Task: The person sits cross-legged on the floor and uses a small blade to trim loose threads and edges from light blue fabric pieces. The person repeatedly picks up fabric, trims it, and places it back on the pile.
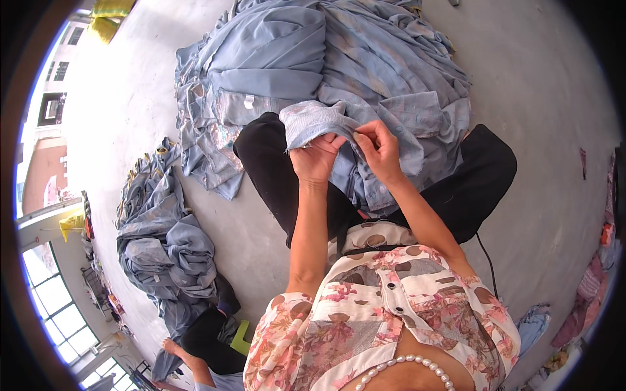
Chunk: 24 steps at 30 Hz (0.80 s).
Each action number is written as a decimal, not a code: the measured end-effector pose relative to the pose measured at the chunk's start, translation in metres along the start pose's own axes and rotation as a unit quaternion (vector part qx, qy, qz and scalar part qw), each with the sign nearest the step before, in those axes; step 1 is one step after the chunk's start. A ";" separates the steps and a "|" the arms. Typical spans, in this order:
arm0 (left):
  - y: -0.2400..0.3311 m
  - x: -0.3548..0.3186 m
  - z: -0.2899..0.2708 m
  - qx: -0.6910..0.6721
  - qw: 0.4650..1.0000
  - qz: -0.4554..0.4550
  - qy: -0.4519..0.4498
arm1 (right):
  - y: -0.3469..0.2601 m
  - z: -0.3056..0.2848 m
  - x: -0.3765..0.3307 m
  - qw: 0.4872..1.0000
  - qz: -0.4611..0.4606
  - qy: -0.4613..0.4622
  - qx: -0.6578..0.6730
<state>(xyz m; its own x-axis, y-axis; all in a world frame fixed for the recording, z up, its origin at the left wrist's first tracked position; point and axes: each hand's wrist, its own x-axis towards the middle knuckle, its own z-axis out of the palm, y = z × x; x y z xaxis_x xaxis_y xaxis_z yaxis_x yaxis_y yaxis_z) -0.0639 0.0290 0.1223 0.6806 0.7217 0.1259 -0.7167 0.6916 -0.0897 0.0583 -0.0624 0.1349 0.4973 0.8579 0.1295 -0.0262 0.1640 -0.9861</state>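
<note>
Over my lap lies a light blue-grey garment, its inner side turned up in a curved band. My left hand is tucked under the edge of this band, fingers curled against the cloth and partly hidden by it. At the right end of the edge, my right hand pinches the fabric between thumb and fingers. The rest of the garment hangs between my black-trousered legs and runs into a large heap of the same blue cloth in front of me. A small white label shows on the heap.
A second blue garment pile sits on the grey floor at left. Beside it a co-worker's arm and dark-trousered leg reach in, near a green plastic piece. A black cable runs along my right. More clothes lie far right.
</note>
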 end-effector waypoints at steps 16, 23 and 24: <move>0.004 0.000 0.038 0.762 0.632 -0.039 0.139 | -0.048 -0.019 0.017 0.960 -0.096 -0.109 -0.239; 0.002 -0.003 0.038 0.771 0.626 -0.045 0.106 | -0.052 -0.016 0.024 0.942 -0.093 -0.154 -0.284; 0.001 -0.004 0.038 0.769 0.629 -0.043 0.108 | -0.053 -0.016 0.024 0.943 -0.086 -0.160 -0.280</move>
<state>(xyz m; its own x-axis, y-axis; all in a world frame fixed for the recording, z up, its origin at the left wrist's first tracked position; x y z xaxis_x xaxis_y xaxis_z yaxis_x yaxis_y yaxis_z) -0.0731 0.0263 0.1590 0.6120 0.7860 -0.0874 0.1377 0.0029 0.9905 0.0855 -0.0579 0.1885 0.1636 0.9598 0.2282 0.5369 0.1074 -0.8368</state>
